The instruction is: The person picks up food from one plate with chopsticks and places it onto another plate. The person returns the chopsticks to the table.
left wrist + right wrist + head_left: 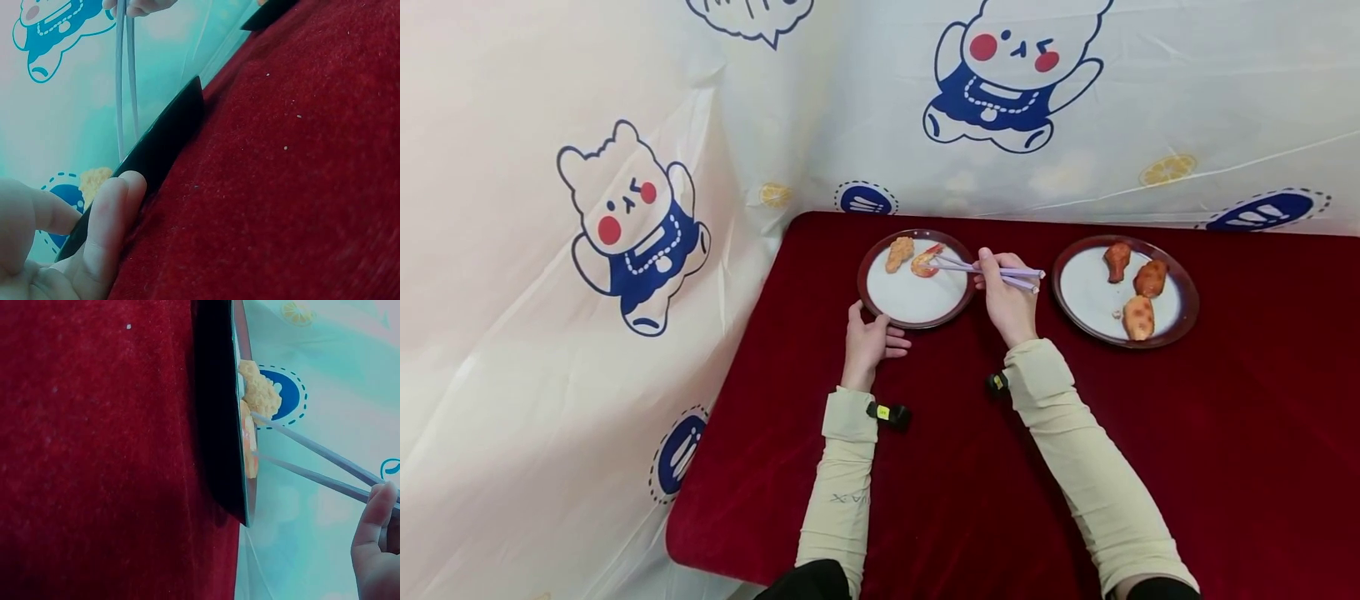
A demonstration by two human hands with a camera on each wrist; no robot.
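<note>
My right hand (1009, 304) holds a pair of pale purple chopsticks (1026, 272) over the left plate (917, 305), a white one with a brown rim. The chopstick tips reach a curled orange shrimp (922, 265), one tip at each part of it in the right wrist view. Beside the shrimp lies a lumpy golden fried chicken piece (898, 253). At the plate's near left edge, my left hand (867, 343) grips the rim, fingers against the dark outer side (165, 137) and thumb on the other side. The plate rests on the red cloth.
To the right sits a second brown-rimmed plate (1097, 312) carrying a small drumstick (1117, 262) and two browned meat pieces (1138, 317). Dark red cloth (955, 500) covers the table. A pale printed curtain (850, 108) hangs behind and along the left side.
</note>
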